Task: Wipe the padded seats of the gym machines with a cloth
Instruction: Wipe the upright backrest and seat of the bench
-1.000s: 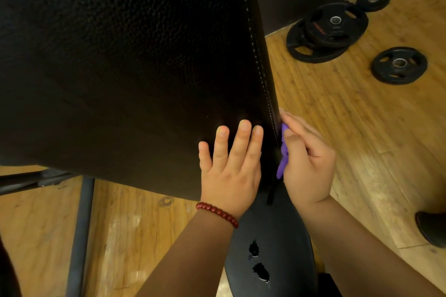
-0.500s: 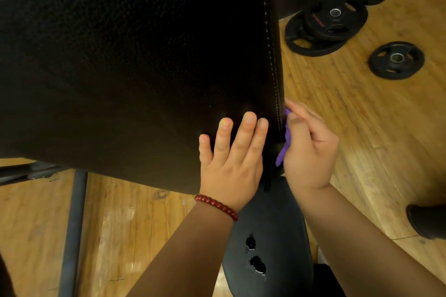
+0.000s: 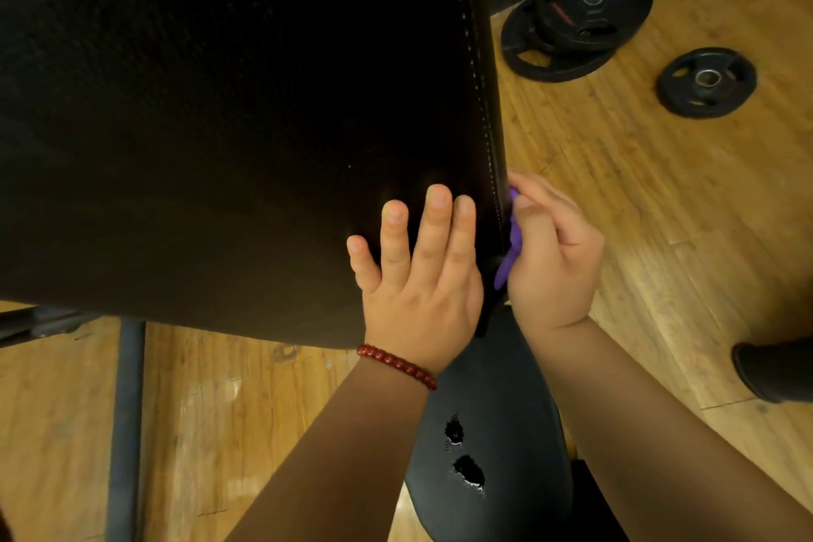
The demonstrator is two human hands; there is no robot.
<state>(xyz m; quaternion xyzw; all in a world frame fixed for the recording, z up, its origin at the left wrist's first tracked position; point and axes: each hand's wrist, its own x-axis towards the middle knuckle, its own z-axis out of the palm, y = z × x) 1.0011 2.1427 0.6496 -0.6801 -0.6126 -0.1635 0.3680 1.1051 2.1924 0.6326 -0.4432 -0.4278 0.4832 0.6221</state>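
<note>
While the left hand [image 3: 422,277] braces the black pad [image 3: 220,101] — fingers [image 3: 437,224] straight, slightly spread — the right hand [image 3: 552,260] pinches the purple cloth [image 3: 506,266], seemingly rubbing the pad's stitched right edge.

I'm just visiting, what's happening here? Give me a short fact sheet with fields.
left hand: flat on the black pad, fingers straight
right hand: grips purple cloth against the pad's stitched right edge
lower seat: black, two torn holes
floor: wooden, weight plates lying on it
left wrist: red bead bracelet
</note>
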